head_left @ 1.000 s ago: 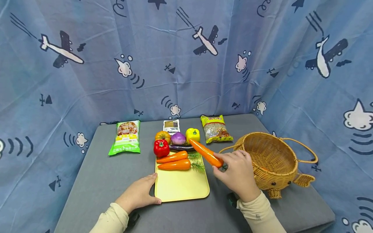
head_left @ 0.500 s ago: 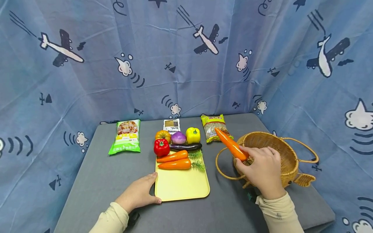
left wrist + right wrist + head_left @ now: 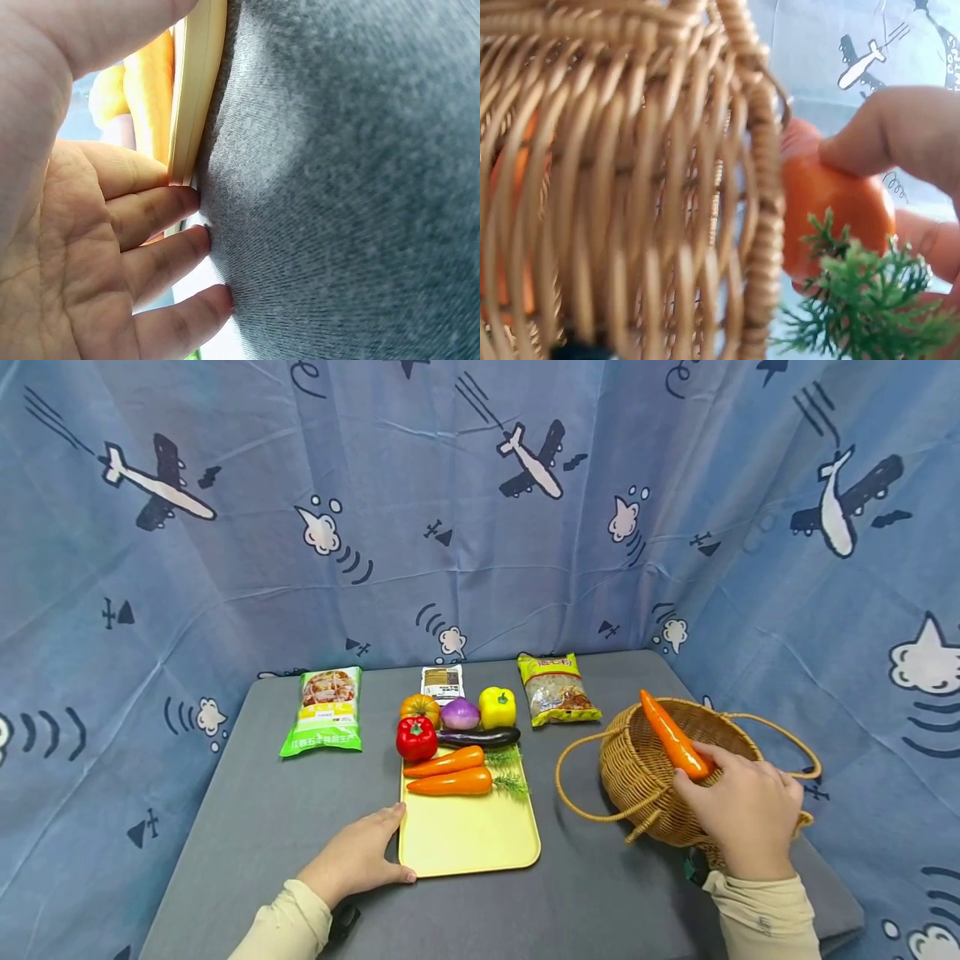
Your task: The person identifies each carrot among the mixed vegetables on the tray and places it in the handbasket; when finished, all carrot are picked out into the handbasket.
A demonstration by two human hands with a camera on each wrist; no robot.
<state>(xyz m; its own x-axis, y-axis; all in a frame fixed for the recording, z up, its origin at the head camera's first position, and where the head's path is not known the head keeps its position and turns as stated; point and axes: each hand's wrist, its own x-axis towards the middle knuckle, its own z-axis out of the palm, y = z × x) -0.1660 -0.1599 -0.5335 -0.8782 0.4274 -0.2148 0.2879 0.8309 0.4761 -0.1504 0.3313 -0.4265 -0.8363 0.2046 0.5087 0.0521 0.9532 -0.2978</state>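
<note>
My right hand [image 3: 742, 806] pinches an orange carrot [image 3: 671, 739] near its leafy end, over the opening of a wicker basket [image 3: 630, 777]. In the right wrist view, green fronds [image 3: 870, 300] hang by the fingers, just outside the basket rim [image 3: 763, 210]. Something orange [image 3: 514, 217] shows through the weave. My left hand [image 3: 360, 852] rests against the left edge and near corner of a yellow tray [image 3: 468, 839], its fingers loosely extended in the left wrist view. On the tray lie two carrots [image 3: 450, 782].
Behind the carrots are a red pepper [image 3: 416, 739], an orange pumpkin-like vegetable [image 3: 420, 708], a purple onion [image 3: 460, 714], a yellow pepper [image 3: 497, 707] and an eggplant [image 3: 480, 737]. Food packets [image 3: 325, 710] stand farther back. Basket handles [image 3: 577, 806] stick out sideways.
My right hand has carried the carrot rightward from above the tray's right side to over the basket. The left hand stays at the tray's edge.
</note>
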